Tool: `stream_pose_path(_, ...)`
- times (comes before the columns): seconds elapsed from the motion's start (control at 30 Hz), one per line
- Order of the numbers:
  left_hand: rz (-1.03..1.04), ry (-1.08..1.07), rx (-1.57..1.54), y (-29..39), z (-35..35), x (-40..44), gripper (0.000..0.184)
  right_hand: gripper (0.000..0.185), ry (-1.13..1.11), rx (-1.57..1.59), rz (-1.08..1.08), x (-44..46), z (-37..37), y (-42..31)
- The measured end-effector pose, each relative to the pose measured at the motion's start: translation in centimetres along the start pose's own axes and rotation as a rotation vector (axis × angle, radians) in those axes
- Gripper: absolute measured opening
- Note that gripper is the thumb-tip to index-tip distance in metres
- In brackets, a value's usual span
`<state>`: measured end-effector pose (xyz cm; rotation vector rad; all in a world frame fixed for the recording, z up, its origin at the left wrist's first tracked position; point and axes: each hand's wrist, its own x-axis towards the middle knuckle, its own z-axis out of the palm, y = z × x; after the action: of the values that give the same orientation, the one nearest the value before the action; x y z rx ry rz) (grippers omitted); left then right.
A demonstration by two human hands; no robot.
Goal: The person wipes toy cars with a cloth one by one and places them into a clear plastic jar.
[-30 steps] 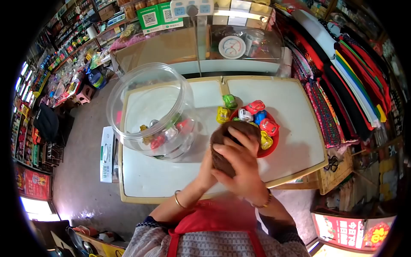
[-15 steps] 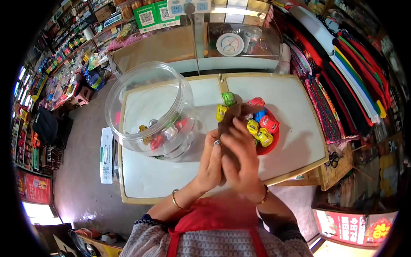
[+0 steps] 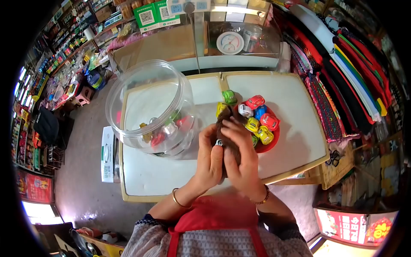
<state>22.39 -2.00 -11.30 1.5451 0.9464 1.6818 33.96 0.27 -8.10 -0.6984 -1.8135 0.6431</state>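
Filling the middle, the white table [image 3: 162,182] carries a big clear jar [image 3: 189,100] at its left, colourful bits lying inside. Right of that sits a red bowl [image 3: 275,142] heaped with toy cars [image 3: 269,121]. My left hand [image 3: 209,165] and right hand [image 3: 245,160] meet near the bowl, the fingers of both closed around a soft brown cloth [image 3: 231,136]. Just beyond it, outside the bowl, are a green car [image 3: 229,97] and a partly hidden yellow car [image 3: 221,108]; something small and pale shows by my left thumb
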Motion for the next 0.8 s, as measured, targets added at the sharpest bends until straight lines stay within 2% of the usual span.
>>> stream_pose_path(0.03, -0.043, 0.002, -0.01, 0.2, 0.1, 0.1, 0.045, 0.033, 0.015, 0.012, 0.038, 0.3, -0.1, 0.2)
stream_pose_path(0.07, -0.019, -0.026, -0.06, 0.3, -0.1, 0.1, 0.046, 0.03, 0.016, 0.229, 0.296, 0.6, -0.4, -0.1)
stream_pose_path(0.1, -0.018, -0.028, -0.06, 0.4, -0.3, 0.3, 0.046, 0.028, 0.027, 0.36, 0.456, 1.2, -1.3, -0.4)
stream_pose_path(0.17, 0.018, -0.075, -0.172, 0.5, -0.6, 0.6, 0.044, 0.028, 0.069, 0.514, 0.452, 1.2, -1.7, 0.1)
stream_pose_path(0.23, 0.042, -0.05, -0.225, -0.3, -0.7, 1.1, 0.042, 0.029, 0.087, 0.476, 0.417, 0.6, -0.9, -0.7)
stream_pose_path(0.3, 0.122, 0.104, -0.171, -1.4, -0.8, 1.9, 0.038, 0.033, 0.232, 0.464, 0.312, -0.5, 0.4, -1.7)
stream_pose_path(0.33, -0.024, 0.342, -0.103, -1.4, -0.3, 2.2, 0.032, 0.035, 0.179, 0.299, 0.284, -1.6, 0.6, -1.1)
stream_pose_path(0.37, -0.021, 0.342, -0.105, -1.1, -0.4, 2.3, 0.032, 0.034, 0.16, 0.161, 0.137, -1.8, 1.2, -0.5)
stream_pose_path(0.43, -0.542, 0.183, -0.326, 0.3, -0.7, 1.9, 0.047, 0.031, 0.15, 0.023, -0.014, -2.2, 1.8, 0.5)
stream_pose_path(0.47, -0.505, 0.21, -0.254, 1.1, 0.2, 1.5, 0.05, 0.031, 0.15, 0.024, -0.017, -2.3, 1.8, 0.8)
stream_pose_path(0.5, -0.355, 0.174, -0.188, 0.6, 0.4, 0.9, 0.05, 0.032, 0.104, -0.037, -0.081, -2.4, 1.6, 1.0)
stream_pose_path(0.57, -0.275, 0.159, -0.189, -0.3, 0.4, 0.4, 0.052, 0.033, 0.056, -0.095, -0.149, -2.1, 1.5, 0.9)
stream_pose_path(0.67, -0.079, -0.027, 0.042, 1.2, -0.3, 1.3, 0.062, 0.039, -0.012, 0.26, 0.234, -1.2, 0.5, 0.0)
stream_pose_path(0.7, -0.078, -0.026, 0.04, 1.1, -0.6, 1.4, 0.062, 0.037, -0.021, 0.319, 0.307, -0.7, 0.2, -0.4)
stream_pose_path(0.77, 0.049, -0.126, 0.081, 0.6, -0.9, 1.5, 0.06, 0.036, -0.067, 0.386, 0.411, 0.3, -0.6, -0.9)
stream_pose_path(0.8, 0.034, -0.167, 0.077, 0.6, -1.0, 1.6, 0.068, 0.035, -0.051, 0.471, 0.415, 0.5, -0.6, -0.8)
